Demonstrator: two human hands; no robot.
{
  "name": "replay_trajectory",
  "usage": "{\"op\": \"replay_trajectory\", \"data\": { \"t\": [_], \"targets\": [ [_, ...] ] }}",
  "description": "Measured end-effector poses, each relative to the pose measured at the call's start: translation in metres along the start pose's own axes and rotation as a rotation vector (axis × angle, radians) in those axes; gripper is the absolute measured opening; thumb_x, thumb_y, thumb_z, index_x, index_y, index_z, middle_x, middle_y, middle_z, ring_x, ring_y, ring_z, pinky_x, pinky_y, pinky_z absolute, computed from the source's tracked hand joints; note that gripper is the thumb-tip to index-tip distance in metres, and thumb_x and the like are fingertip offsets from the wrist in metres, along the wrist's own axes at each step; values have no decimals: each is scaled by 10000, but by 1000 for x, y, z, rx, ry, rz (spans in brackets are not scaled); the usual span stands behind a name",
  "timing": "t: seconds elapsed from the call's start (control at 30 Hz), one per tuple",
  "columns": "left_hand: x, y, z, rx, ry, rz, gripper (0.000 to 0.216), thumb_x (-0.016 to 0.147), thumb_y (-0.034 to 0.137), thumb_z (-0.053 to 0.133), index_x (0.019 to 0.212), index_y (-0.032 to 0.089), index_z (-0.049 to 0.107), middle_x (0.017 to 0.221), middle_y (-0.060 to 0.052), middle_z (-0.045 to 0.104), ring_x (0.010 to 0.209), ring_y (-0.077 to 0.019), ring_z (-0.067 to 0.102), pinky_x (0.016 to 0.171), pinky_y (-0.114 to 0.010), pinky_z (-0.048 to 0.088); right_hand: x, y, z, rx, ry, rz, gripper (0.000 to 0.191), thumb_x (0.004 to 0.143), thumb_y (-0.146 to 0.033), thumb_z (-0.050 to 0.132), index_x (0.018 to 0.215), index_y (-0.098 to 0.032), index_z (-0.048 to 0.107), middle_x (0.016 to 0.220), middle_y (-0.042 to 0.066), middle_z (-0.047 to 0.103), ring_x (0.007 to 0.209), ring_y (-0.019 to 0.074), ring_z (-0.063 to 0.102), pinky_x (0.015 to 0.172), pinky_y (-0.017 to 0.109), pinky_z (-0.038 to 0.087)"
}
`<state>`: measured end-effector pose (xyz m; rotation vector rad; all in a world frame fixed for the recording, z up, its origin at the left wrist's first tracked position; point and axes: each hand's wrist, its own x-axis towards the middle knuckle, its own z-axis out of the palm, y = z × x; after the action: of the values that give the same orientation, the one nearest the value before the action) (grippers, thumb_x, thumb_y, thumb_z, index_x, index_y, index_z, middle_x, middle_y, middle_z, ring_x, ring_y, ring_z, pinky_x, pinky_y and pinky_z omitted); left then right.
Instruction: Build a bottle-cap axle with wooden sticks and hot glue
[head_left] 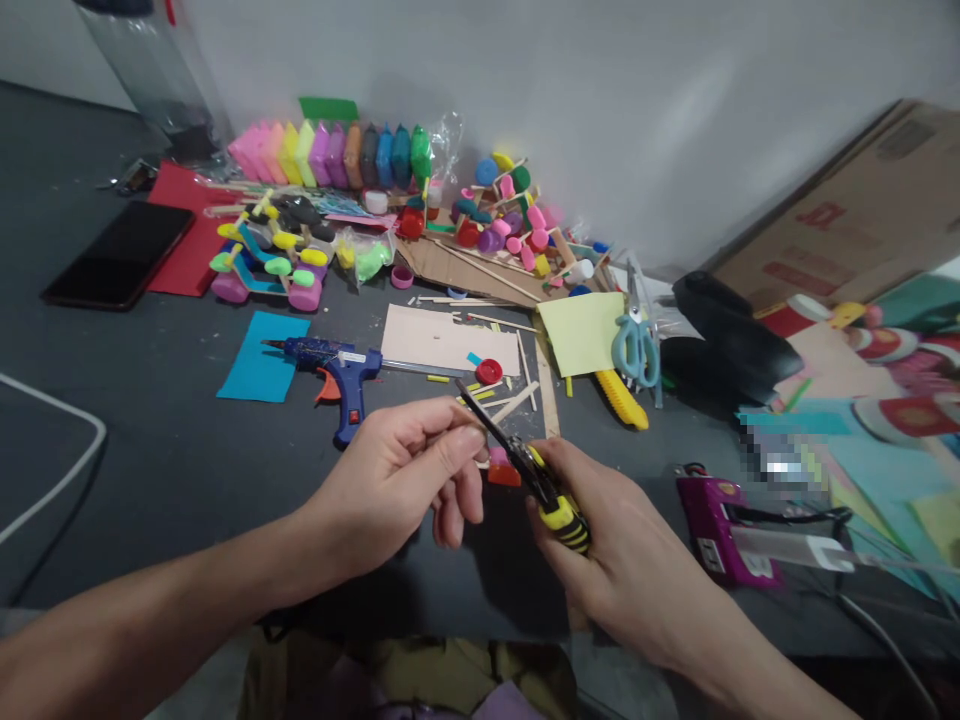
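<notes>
Your right hand has its fingers wrapped tight round the cutters, blades pointing to ten o'clock. Your left hand pinches a thin stick at the blades. The glue gun lies at eleven o'clock.

Left hand and right hand bare to the forearms, olive clothing below

Yellow-handled cutter in right hand — left hand alongside
</notes>
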<state>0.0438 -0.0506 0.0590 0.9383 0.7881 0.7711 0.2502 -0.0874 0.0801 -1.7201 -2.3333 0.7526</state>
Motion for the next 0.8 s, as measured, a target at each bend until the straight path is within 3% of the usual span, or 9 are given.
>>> {"op": "replay_trajectory", "data": {
  "t": [0.13, 0.27, 0.37, 0.47, 0.57, 0.67, 0.8],
  "targets": [
    [2, -4, 1, -15, 4, -23, 229, 941, 325, 576, 790, 152, 587, 538, 24, 633, 362, -69, 555, 392, -147, 443, 0, 0, -1, -15, 7, 20, 147, 810, -198, 496, 957, -213, 492, 887, 82, 660, 780, 258, 620, 681, 376, 487],
    [5, -4, 1, -39, -2, -15, 229, 946, 322, 575, 789, 155, 581, 542, 24, 646, 369, -63, 557, 403, -142, 451, -7, 6, -2, 38, 35, -32, 266, 842, -203, 536, 1107, -217, 528, 1029, 82, 691, 911, 249, 666, 776, 355, 527],
    [3, -1, 0, -29, 14, 27, 213, 968, 297, 546, 808, 163, 587, 556, 32, 652, 383, -54, 559, 415, -133, 451, -18, 27, -2, 44, 60, 2, 325, 918, -248, 521, 1243, -233, 514, 1138, 76, 695, 1022, 231, 682, 829, 319, 541],
    [0, -1, -1, 39, 33, 84, 191, 973, 271, 546, 826, 170, 614, 576, 40, 652, 418, -52, 566, 433, -132, 456, -27, 60, 0, -67, 146, 148, 348, 946, -359, 523, 1256, -202, 518, 1155, 109, 701, 1009, 260, 696, 816, 356, 551],
    [-3, -4, -2, 187, 44, 176, 179, 980, 249, 545, 856, 183, 656, 624, 45, 657, 475, -49, 575, 475, -132, 471, -28, 96, 3, -291, 203, 249, 433, 918, -435, 543, 1227, -133, 552, 1120, 173, 697, 1006, 340, 683, 819, 453, 546],
    [-5, -7, -4, 416, 76, 315, 156, 979, 213, 554, 893, 199, 684, 682, 47, 668, 539, -50, 593, 530, -134, 481, -24, 119, 7, -476, 200, 248, 503, 923, -491, 546, 1223, -88, 576, 1083, 195, 687, 1005, 377, 657, 848, 514, 533],
    [-3, -5, -6, 766, 125, 546, 126, 956, 152, 584, 911, 190, 695, 714, 45, 691, 609, -55, 625, 607, -134, 477, -21, 113, 3, -581, 229, 193, 589, 942, -552, 540, 1253, -54, 593, 1134, 235, 661, 1048, 403, 632, 888, 573, 519]
  ]
}}
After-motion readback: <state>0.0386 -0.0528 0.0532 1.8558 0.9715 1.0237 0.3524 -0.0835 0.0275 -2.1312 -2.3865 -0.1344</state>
